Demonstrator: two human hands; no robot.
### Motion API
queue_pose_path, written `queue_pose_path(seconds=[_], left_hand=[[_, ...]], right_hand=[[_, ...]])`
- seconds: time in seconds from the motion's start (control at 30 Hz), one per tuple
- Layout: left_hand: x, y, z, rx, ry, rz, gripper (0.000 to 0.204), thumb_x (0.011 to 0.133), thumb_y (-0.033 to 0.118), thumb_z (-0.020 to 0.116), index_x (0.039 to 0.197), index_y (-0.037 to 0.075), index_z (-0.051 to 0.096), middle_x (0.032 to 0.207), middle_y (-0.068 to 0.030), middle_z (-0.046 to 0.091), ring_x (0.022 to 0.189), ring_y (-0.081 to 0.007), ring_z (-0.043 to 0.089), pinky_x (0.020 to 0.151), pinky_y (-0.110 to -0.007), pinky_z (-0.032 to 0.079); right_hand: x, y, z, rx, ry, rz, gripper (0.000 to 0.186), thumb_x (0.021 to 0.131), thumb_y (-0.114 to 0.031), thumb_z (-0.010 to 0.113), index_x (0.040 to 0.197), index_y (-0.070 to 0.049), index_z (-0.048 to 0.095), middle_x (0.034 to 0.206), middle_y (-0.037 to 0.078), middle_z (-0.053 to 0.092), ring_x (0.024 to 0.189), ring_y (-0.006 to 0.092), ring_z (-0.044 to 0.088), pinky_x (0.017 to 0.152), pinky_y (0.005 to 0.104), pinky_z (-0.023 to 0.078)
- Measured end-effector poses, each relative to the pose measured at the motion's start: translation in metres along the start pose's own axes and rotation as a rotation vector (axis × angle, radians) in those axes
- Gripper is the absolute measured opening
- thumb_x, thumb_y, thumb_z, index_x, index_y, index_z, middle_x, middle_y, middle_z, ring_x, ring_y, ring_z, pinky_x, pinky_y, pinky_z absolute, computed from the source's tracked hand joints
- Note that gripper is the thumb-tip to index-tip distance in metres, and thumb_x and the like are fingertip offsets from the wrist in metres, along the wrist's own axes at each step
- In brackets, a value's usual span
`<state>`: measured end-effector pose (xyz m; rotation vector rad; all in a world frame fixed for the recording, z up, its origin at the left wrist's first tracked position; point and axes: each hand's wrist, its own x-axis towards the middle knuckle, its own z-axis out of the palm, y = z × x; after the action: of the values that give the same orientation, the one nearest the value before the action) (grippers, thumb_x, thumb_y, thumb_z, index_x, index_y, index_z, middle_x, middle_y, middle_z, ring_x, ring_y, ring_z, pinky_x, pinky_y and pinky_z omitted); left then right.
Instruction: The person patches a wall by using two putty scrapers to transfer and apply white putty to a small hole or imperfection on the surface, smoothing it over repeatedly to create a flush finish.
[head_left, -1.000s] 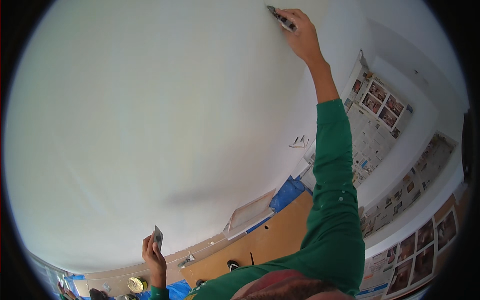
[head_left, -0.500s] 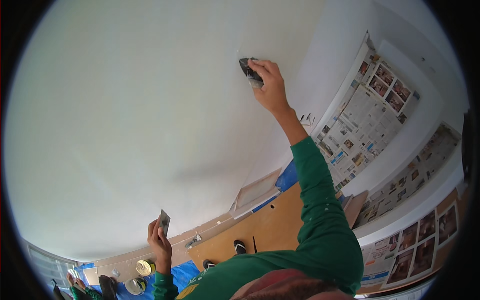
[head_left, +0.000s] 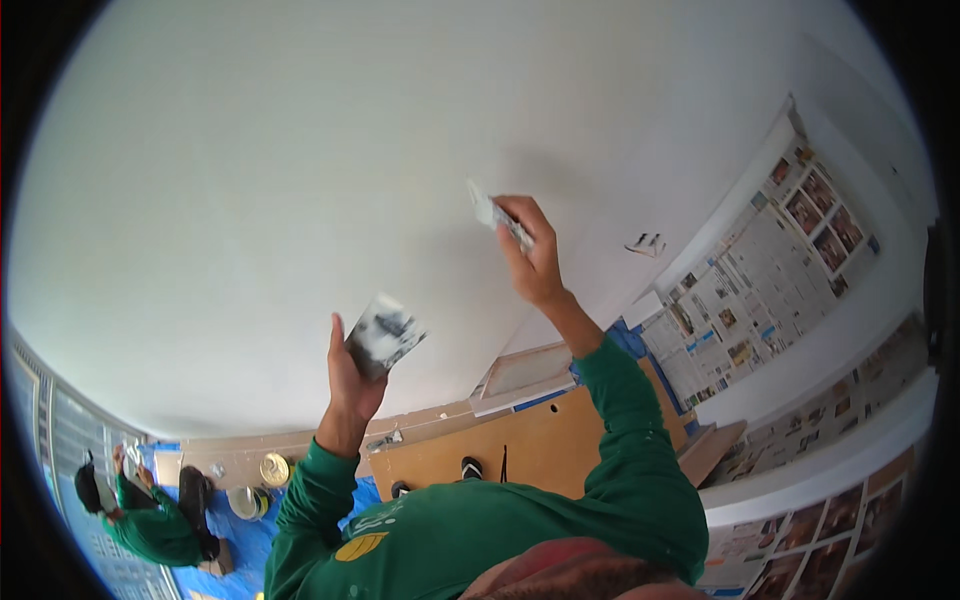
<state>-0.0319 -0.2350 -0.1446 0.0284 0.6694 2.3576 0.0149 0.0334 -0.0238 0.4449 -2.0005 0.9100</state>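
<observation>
Pale wall (head_left: pixel 250 200) spans the background. Nearest, the left hand (head_left: pixel 352 388), thumb upright and fingers mostly hidden, grips one smeared flat plate (head_left: pixel 385 338). The right hand (head_left: pixel 538 258), fingers pinched closed, holds one white-smeared scraper (head_left: pixel 490 212) near the wall. Both tools are closer together than a second ago. Beyond, two round cans (head_left: pixel 248 502), contents unclear, stand by blue sheeting (head_left: pixel 250 540); one co-worker (head_left: pixel 155 535) is farther left.

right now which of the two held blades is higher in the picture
The blade in the right hand; the left hand holds the other blade lower, broad face showing.
</observation>
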Motion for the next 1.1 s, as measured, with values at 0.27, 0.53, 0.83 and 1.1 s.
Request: queue_pose_path(seconds=[0.27,0.53,0.83,1.1], left_hand=[[-0.058,0.007,0.039,-0.106,-0.140,-0.025,0.053,0.106,0.050,0.042,0.120,0.003,0.061,0.113,-0.0092,0.068,0.105,-0.0215,0.067,0.098,-0.039,0.052],[-0.108,0.005,0.030,-0.008,0.003,0.280,0.058,0.104,0.053,0.046,0.119,-0.002,0.060,0.109,-0.0107,0.068,0.098,-0.0199,0.068,0.090,-0.039,0.057],[-0.114,0.028,-0.021,-0.094,0.156,0.582,0.060,0.104,0.056,0.042,0.125,0.002,0.058,0.116,-0.0088,0.068,0.106,-0.0207,0.068,0.097,-0.040,0.054],[-0.096,0.031,-0.021,-0.052,0.051,0.578,0.056,0.105,0.052,0.042,0.127,0.002,0.057,0.115,-0.0081,0.068,0.107,-0.0202,0.066,0.100,-0.039,0.052]], right_hand=[[-0.062,-0.099,0.054,0.133,-0.252,-0.687,0.030,0.089,-0.018,0.064,0.115,-0.003,0.068,0.122,0.013,0.061,0.107,0.0323,0.061,0.087,0.0494,0.052],[-0.041,-0.033,0.073,-0.212,-0.410,-0.672,0.062,0.065,0.001,0.056,0.127,-0.001,0.064,0.123,0.014,0.059,0.114,0.0342,0.054,0.099,0.0445,0.045],[-0.051,-0.077,0.095,1.231,-0.389,1.313,0.029,0.107,-0.028,0.047,0.118,-0.002,0.056,0.090,0.010,0.067,0.075,0.0171,0.065,0.067,0.0274,0.052],[-0.096,-0.111,0.128,2.203,-0.854,1.634,0.014,0.105,-0.020,0.051,0.096,-0.010,0.050,0.061,0.000,0.049,0.046,0.0087,0.042,0.041,0.0222,0.029]])
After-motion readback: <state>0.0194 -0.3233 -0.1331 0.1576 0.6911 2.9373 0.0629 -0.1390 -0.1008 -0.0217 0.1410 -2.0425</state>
